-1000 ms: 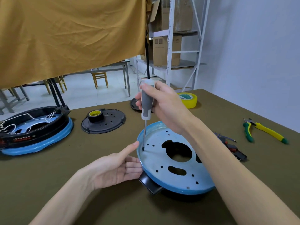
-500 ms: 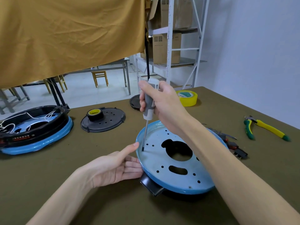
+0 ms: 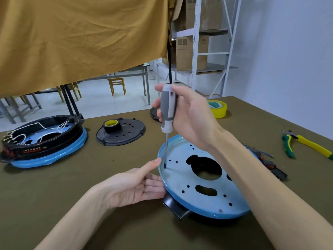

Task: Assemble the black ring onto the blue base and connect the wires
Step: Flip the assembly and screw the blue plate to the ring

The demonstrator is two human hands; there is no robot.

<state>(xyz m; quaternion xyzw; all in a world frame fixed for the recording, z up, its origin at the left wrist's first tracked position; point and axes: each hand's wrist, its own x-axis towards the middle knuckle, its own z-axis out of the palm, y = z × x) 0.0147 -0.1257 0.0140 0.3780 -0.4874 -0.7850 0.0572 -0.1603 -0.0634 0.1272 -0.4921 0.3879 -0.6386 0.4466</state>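
The right hand wraps its fingers round the grey-and-white handle of a screwdriver, held upright with a slight tilt. The shaft runs down to the blue base, and the tip stands on the plate near its left rim, among small holes. The base lies face down on the table, near the middle of the view, with a large shaped opening at its centre and an oval slot nearer the camera. Beneath it sits the black ring, of which a protruding black lug and a dark lower edge show at the near side.

The left hand lies palm up against the left edge of the base, its fingers nearly straight and tucked under the rim, its thumb extended toward the rim just beside the screwdriver tip. Whether the thumb touches the rim cannot be told.

At far left stands a second unit, a black ring seated on a blue base, with white wires looped inside. Between the two units lies a black disc carrying a black tape roll. A yellow tape roll lies behind the right hand. Pliers with yellow-green handles lie at far right, well apart from the base. A dark wired part lies just right of the forearm.
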